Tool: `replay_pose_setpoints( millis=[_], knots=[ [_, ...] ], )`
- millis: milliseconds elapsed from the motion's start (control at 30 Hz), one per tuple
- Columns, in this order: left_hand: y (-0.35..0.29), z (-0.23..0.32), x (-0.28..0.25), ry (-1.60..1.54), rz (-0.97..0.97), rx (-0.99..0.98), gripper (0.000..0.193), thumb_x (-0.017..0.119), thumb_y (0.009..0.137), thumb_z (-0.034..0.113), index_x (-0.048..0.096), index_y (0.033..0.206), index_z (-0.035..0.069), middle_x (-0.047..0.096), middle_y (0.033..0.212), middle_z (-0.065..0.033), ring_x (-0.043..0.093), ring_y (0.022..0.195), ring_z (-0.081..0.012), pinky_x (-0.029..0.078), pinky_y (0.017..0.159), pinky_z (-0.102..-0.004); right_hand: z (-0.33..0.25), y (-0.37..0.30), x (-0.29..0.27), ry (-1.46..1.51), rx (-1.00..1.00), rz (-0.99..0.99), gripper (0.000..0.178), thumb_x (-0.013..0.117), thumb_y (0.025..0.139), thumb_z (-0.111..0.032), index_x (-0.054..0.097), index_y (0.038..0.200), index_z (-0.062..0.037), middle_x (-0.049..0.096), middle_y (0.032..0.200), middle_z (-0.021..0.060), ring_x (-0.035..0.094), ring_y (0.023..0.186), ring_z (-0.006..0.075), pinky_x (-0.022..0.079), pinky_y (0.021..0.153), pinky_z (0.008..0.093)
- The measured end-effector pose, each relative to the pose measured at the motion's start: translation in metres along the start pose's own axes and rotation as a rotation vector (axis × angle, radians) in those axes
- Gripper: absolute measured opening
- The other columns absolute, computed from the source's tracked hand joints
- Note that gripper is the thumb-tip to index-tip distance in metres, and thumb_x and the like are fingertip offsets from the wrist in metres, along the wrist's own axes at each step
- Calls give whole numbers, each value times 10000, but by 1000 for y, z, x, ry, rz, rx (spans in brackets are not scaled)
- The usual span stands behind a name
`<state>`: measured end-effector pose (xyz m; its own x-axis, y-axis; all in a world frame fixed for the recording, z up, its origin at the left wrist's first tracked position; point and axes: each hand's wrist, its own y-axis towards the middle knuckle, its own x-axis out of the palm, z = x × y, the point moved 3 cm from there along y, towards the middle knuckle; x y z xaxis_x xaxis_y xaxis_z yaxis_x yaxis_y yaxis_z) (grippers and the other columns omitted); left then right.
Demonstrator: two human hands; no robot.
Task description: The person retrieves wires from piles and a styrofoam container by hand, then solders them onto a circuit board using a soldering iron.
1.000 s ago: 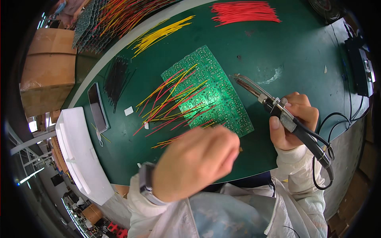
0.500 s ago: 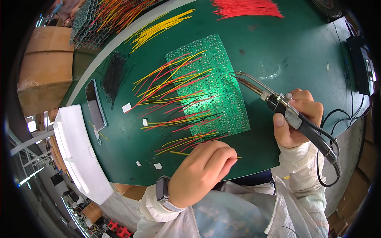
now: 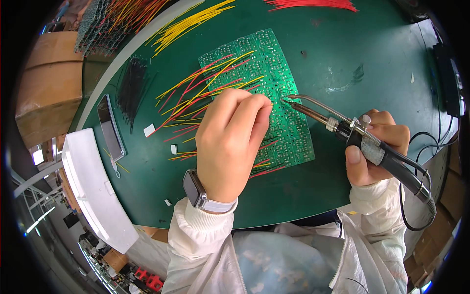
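Observation:
A green circuit board panel (image 3: 293, 134) lies on the table, with red, yellow and black wires (image 3: 188, 90) fanning out from its left part. My left hand (image 3: 230, 139) is above the panel, thumb and fingertips pinched on a thin yellow wire (image 3: 272, 104); only its tip shows beyond the fingers. Gripped in my right hand (image 3: 379, 149) is a soldering iron (image 3: 350, 130) with a thin curved metal tube alongside its barrel. The iron's tip is over the panel's right part, just right of the left fingertips. Whether it touches the board I cannot tell.
Yellow wires (image 3: 191, 22), red wires (image 3: 311, 5) and black wires (image 3: 133, 90) lie in bundles around the green table (image 3: 338, 59). A phone (image 3: 111, 127) and a white foam tray (image 3: 90, 186) are at the left. The iron's cable loops right, near a black box (image 3: 445, 81).
My left hand has moved from the table's front edge up over the panel, carrying the yellow wire. The iron's tip has shifted slightly relative to the panel, toward its inside.

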<state>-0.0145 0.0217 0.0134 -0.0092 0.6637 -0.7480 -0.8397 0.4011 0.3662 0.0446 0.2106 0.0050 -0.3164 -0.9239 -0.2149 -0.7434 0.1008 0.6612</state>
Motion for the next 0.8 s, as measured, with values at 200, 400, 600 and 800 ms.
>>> replay_pose_setpoints(
  millis=[200, 400, 600, 800],
  knots=[
    [0, -1, 3, -21, 28, 21, 203, 674, 643, -72, 575, 803, 5, 519, 760, -72, 543, 663, -231, 440, 565, -323, 1, -1, 3, -14, 11, -6, 353, 681, 647, -97, 421, 855, 21, 535, 659, 94, 494, 511, 138, 402, 443, 239],
    [3, 6, -1, 109, 21, 37, 166, 657, 654, -90, 598, 783, -3, 581, 749, -73, 580, 650, -190, 462, 573, -270, 2, -1, 4, 9, 22, -18, 355, 688, 645, -97, 428, 854, 23, 543, 663, 100, 490, 508, 130, 400, 439, 234],
    [5, 7, 0, 119, 3, 36, 160, 656, 656, -87, 586, 777, -9, 581, 746, -81, 581, 648, -199, 462, 575, -280, 2, -1, 3, 4, 22, -31, 358, 694, 644, -97, 432, 856, 22, 552, 674, 110, 489, 512, 125, 401, 444, 233],
    [5, 8, -2, 133, -5, 47, 162, 653, 654, -91, 582, 775, -11, 578, 742, -84, 578, 643, -205, 460, 574, -282, 2, -1, 5, 8, 24, -27, 354, 700, 644, -95, 439, 850, 25, 550, 673, 111, 490, 515, 127, 396, 446, 230]
  ],
)
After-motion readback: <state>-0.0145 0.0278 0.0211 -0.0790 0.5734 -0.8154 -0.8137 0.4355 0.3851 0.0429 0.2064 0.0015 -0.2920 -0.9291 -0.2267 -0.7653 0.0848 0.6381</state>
